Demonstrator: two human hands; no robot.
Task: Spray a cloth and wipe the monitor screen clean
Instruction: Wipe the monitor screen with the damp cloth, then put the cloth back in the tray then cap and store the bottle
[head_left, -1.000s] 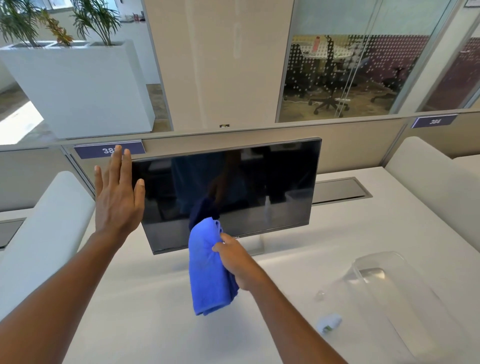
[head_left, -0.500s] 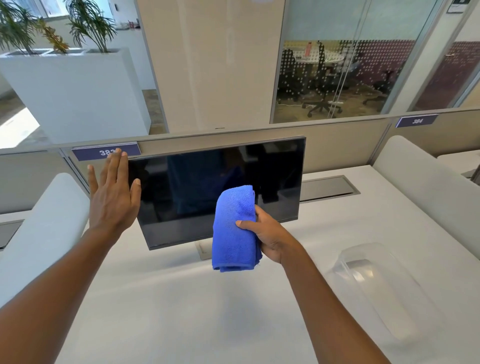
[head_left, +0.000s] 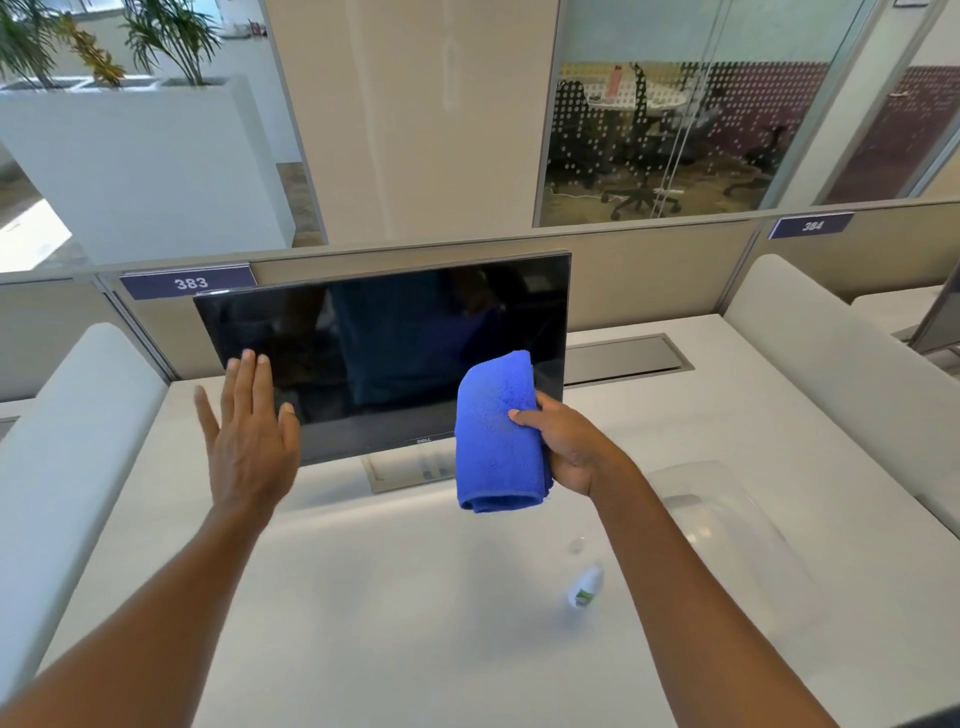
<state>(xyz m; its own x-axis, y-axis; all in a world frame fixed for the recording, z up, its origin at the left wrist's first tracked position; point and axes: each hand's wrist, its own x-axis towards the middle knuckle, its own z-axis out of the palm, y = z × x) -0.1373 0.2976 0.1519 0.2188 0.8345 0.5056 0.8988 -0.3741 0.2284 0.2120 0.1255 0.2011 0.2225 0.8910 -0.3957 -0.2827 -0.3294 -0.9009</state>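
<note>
Two hands are held up before a monitor (head_left: 384, 353) on a desk (head_left: 415, 597).
A folded blue cloth (head_left: 493, 431) is gripped by the right hand (head_left: 571, 447) at the screen's 4 o'clock corner. The left hand (head_left: 249, 441) is held flat, fingers straight and spread, at 8 o'clock; contact with the screen cannot be told. A bottle (head_left: 586, 587) is seen at the cloth's 5 o'clock.

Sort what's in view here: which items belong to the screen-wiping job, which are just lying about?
Job: monitor; blue cloth gripped in the right hand; small bottle lying on the desk, likely the spray; left hand held open at the monitor's left side.

Lying about: clear plastic container; cable hatch; desk tag 383; white planter.
</note>
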